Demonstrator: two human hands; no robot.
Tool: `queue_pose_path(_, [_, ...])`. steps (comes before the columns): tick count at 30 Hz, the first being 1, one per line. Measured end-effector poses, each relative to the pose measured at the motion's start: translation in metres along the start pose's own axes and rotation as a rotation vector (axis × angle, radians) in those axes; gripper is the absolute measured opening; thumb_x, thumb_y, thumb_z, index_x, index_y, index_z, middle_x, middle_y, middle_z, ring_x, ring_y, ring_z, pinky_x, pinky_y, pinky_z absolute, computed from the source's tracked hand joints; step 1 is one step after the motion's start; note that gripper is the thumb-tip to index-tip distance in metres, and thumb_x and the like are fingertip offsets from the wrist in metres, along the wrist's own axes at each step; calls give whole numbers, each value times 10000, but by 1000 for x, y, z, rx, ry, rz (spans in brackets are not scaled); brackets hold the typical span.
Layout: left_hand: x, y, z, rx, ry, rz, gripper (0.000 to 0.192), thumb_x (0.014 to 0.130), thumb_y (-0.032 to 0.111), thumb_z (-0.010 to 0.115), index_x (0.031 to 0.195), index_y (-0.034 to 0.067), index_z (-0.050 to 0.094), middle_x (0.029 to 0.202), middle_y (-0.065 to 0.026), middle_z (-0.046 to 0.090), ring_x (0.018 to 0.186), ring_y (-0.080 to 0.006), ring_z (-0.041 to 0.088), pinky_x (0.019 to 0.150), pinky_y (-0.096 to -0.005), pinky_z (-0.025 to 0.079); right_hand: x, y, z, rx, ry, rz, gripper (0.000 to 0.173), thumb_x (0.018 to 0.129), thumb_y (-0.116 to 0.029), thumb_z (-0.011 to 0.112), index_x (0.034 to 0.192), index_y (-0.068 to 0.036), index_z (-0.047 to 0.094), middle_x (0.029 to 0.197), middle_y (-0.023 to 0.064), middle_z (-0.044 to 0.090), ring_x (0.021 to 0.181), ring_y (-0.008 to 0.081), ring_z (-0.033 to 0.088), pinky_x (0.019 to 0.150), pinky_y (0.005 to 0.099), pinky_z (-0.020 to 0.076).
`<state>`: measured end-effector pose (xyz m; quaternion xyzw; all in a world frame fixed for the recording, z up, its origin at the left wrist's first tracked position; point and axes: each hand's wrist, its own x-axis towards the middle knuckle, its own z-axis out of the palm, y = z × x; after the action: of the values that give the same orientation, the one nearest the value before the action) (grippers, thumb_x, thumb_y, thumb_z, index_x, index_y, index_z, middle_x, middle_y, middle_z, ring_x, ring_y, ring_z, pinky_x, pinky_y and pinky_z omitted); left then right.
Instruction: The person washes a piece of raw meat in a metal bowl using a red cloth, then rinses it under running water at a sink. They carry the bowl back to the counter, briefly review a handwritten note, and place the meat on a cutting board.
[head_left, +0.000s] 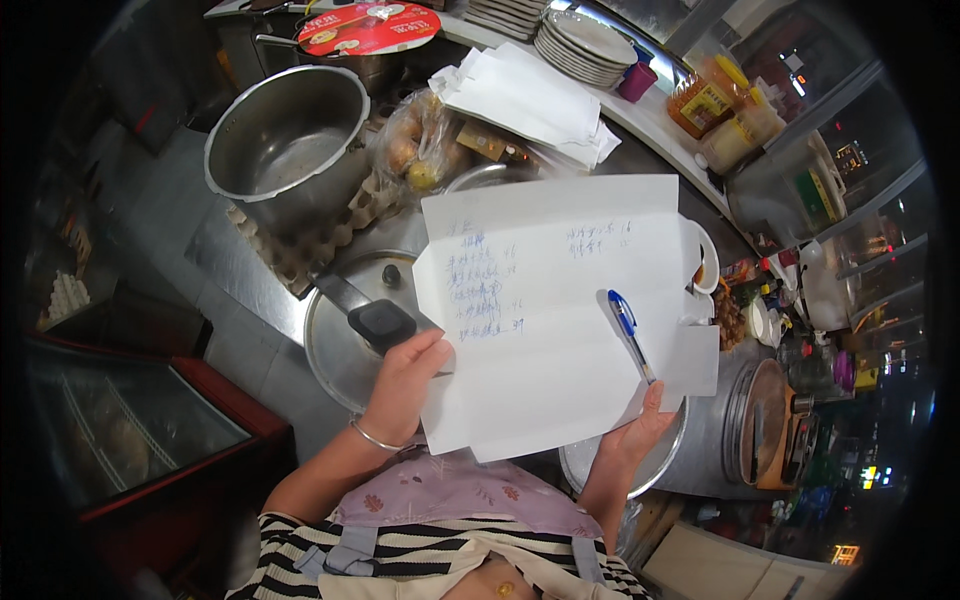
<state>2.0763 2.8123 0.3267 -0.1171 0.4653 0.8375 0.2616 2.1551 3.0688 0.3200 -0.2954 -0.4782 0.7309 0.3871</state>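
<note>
An unfolded white cardboard sheet with cut flaps is spread out in front of me, bearing several lines of blue handwriting. My left hand pinches its left edge, thumb on top. On the right, my right hand supports the lower edge from beneath, its thumb pressing on the sheet. A clear ballpoint pen with a blue cap lies on the sheet, its lower end at my right thumb. Beyond my left hand is a pressure cooker lid with a black handle, partly covered by the sheet.
An uncovered metal pressure cooker pot stands on cardboard egg trays. Beside it sit a plastic bag of fruit and stacked white sheets. Plates and jars line the back ledge. A large metal pot is at right.
</note>
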Motion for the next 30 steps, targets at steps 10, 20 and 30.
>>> queue_pose_path(10, [7, 14, -16, 13, 156, 72, 346, 909, 174, 462, 1191, -26, 478, 1010, -55, 583, 924, -108, 548, 795, -250, 438, 37, 13, 64, 34, -53, 117, 423, 891, -24, 481, 1285, 9, 330, 1237, 138, 459, 1078, 246, 510, 921, 367, 446])
queue_pose_path(20, [1, 31, -77, -21, 311, 112, 263, 911, 150, 442, 1135, 16, 482, 919, -173, 628, 778, -219, 629, 699, -304, 490, 172, 121, 216, 295, -56, 123, 343, 847, 37, 522, 1183, 49, 452, 1125, 142, 539, 973, 248, 567, 818, 347, 506])
queue_pose_path(30, [11, 35, -118, -6, 422, 61, 256, 893, 136, 441, 1103, -4, 482, 891, -191, 630, 746, -228, 629, 677, -306, 498, 234, 194, 329, 175, 268, 142, 421, 806, 14, 579, 1202, 31, 439, 1132, 131, 542, 911, 240, 583, 746, 344, 507])
